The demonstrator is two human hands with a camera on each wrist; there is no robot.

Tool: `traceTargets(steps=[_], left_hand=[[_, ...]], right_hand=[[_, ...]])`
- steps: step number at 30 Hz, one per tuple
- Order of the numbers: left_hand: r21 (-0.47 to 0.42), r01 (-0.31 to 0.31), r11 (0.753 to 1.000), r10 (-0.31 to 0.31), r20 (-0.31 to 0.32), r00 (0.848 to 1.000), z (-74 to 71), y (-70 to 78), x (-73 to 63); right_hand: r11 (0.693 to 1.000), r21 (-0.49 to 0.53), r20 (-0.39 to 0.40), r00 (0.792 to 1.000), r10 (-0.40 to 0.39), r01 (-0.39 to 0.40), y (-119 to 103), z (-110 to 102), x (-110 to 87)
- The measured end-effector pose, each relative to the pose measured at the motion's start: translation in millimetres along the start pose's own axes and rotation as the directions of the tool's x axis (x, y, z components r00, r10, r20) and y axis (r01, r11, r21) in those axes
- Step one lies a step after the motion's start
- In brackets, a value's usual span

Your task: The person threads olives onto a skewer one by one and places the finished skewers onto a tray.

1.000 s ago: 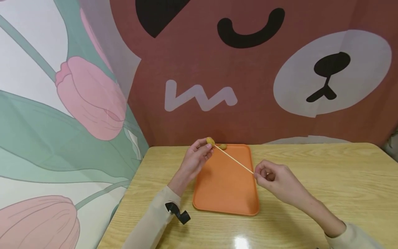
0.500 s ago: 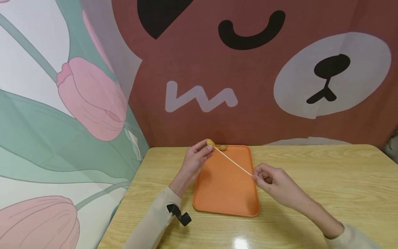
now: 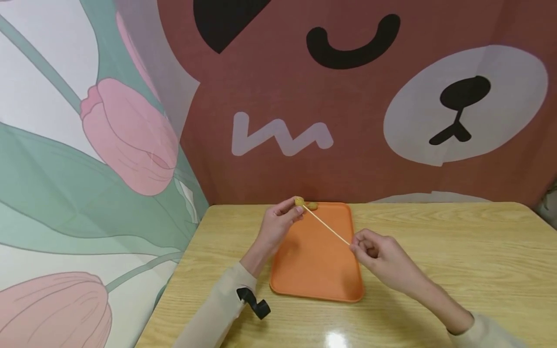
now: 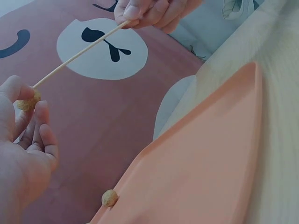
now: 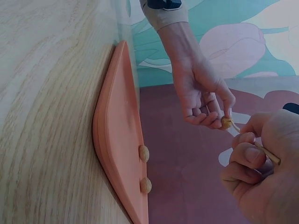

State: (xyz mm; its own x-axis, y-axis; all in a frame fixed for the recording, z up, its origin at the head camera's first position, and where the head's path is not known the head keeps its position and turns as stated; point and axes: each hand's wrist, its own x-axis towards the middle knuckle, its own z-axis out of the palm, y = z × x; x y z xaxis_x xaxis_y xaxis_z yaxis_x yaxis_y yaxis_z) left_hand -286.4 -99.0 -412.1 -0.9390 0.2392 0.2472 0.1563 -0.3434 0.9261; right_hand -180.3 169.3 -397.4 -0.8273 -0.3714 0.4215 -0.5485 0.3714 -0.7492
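Note:
My left hand [image 3: 278, 224] pinches a small golden-brown ball [image 3: 299, 201], like a fried ball of food, between thumb and fingers. A thin wooden skewer [image 3: 327, 226] runs from that ball down to my right hand [image 3: 383, 256], whose thumb and fingers pinch its other end. The skewer's tip meets the ball; how deep it goes in cannot be seen. Both hands are raised above an orange tray [image 3: 317, 266]. By the tray's far rim, the right wrist view shows two similar balls, one ball [image 5: 144, 153] and another ball [image 5: 146, 185], lying apart.
The tray lies on a light wood-grain table [image 3: 457, 256]. Directly behind the table rises a wall hanging [image 3: 270, 174] with a bear's face, and a tulip-patterned hanging [image 3: 130, 140] stands on the left. A black strap [image 3: 254, 303] sticks out from the left sleeve.
My left hand and the ball have shifted slightly right and down in view. The right fingertips have moved a little left along with the skewer, so the hands are slightly closer.

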Motion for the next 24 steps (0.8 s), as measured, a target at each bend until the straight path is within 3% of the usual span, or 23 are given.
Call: traceTargets(steps=[5,12,18,24], left_hand=[[0.022,0.012,1.0,-0.012,0.023,1.0,1.6,2.9,-0.5],[0.086,0.031,0.996,-0.035,0.044,0.998,3.8,6.1,-2.4],[0.151,0.076,0.986,-0.083,0.038,0.996,5.9,2.9,-5.0],[0.15,0.075,0.986,-0.082,0.043,0.996,10.5,-1.9,-6.6]], right_hand=[[1.0,0.015,-0.012,1.0,0.013,-0.012,-0.5,1.7,-0.9],[1.0,0.001,-0.023,0.999,-0.031,0.031,-0.5,3.6,-0.8],[1.0,-0.008,-0.041,0.999,-0.026,0.026,-0.3,5.6,-1.2],[1.0,0.019,-0.058,0.998,-0.002,0.003,2.7,7.2,-2.1]])
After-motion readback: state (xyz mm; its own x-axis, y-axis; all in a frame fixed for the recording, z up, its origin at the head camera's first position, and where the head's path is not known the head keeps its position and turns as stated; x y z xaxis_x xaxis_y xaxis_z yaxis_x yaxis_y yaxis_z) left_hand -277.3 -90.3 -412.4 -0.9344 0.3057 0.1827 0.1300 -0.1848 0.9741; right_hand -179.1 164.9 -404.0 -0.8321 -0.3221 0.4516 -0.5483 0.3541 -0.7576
